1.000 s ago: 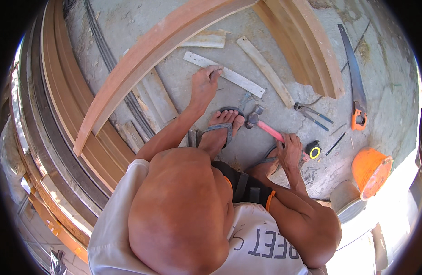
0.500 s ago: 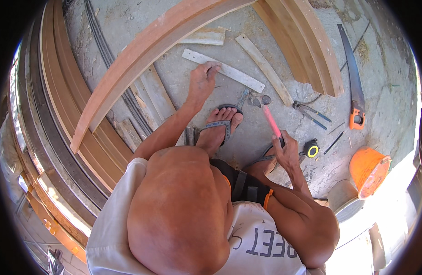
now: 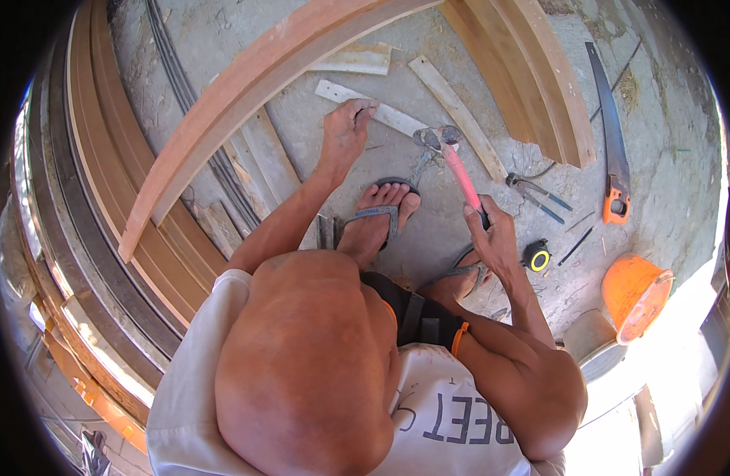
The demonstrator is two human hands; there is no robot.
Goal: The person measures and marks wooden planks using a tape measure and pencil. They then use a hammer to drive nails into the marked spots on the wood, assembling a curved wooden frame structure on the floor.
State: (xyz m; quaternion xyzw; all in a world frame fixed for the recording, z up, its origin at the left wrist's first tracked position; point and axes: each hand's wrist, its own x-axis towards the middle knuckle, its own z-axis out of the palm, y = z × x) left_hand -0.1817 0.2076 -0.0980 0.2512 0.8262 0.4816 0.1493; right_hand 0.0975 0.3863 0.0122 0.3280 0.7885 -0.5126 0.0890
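While the right hand (image 3: 496, 238) is up front with the hammer (image 3: 463, 176), the left hand (image 3: 346, 141) is at the white strip (image 3: 392, 117). Right grip: clamped on the dark end of the handle, fingers wrapped round; holding that low probably gives reach and leaves the head free. Hammer slants up and left, metal head in front of the strip's right end; can't tell if they touch.

Left grip: fingers curled, thumb close to forefinger, over the strip's middle. Can't tell if the tips are together, apart or clamped on something tiny. Likely placed there to steady the strip, but contact is unclear.

Strip lies flat on the floor (image 3: 430, 238), crosswise beyond the left foot (image 3: 374, 218), probably so both hands get at it. Slat (image 3: 460, 117) lies to its right, slanting.

Tools are all on the right, presumably for that hand. Pincers (image 3: 542, 198) have handles angled down and right; saw (image 3: 609, 131) has its orange handle nearest the person, blade pointing away, likely for easy pickup. Tape (image 3: 536, 255) sits just beside the right wrist, pencil (image 3: 576, 247) near it. Orange bucket (image 3: 636, 292) is tilted, farther off, maybe out of the way. Beam (image 3: 254, 83) arches across the left; the lens probably adds bend.
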